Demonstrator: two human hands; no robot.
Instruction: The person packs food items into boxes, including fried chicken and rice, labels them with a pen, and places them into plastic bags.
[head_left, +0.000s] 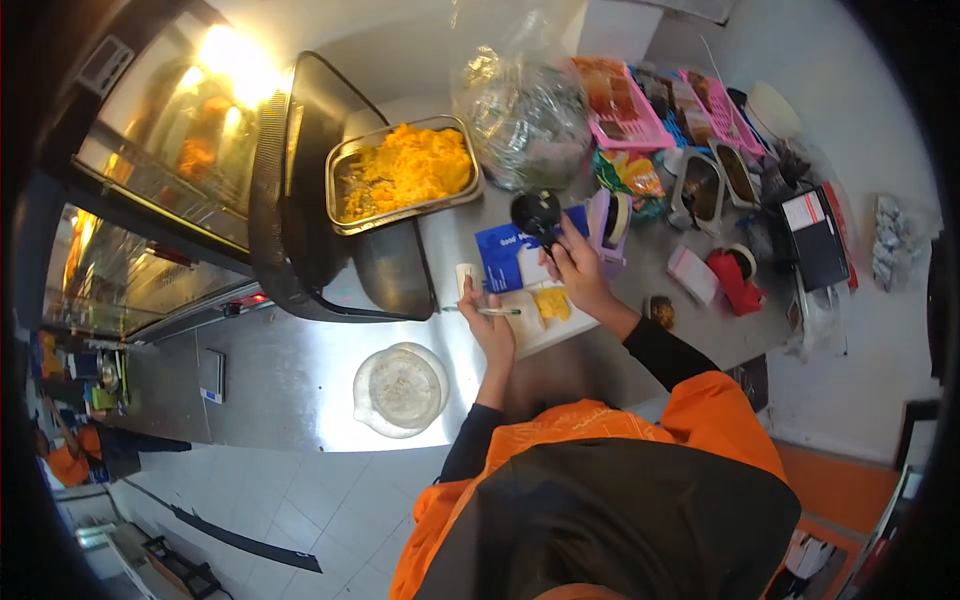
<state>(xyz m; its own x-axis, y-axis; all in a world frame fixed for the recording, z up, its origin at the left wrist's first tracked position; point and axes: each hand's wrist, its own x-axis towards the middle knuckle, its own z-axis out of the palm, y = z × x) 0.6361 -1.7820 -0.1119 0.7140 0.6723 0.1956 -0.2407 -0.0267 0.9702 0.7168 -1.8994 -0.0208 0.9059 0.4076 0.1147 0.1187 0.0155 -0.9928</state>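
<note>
My right hand (577, 270) grips the handle of a black serving spoon (535, 213), its dark bowl held above a blue printed sheet (499, 259). In my left hand (491, 334) is a white and green pen (501, 311), lying across the fingers. A small whitish cylinder (469, 276) stands at the left fingertips; whether they touch it I cannot tell. Between and below the hands lies a white tray or board (577, 324) with a portion of yellow food (553, 303) on it. A steel pan (459, 201) of similar yellow food (416, 169) sits farther back.
A glass-fronted lit cabinet (172, 142) and a black-rimmed cover (274, 180) stand left. A translucent bowl (401, 390) rests near the counter edge. Behind are a plastic bag (525, 112), pink baskets (649, 135), a tape dispenser (611, 225) and steel containers (697, 187). Another person (75, 454) is far left.
</note>
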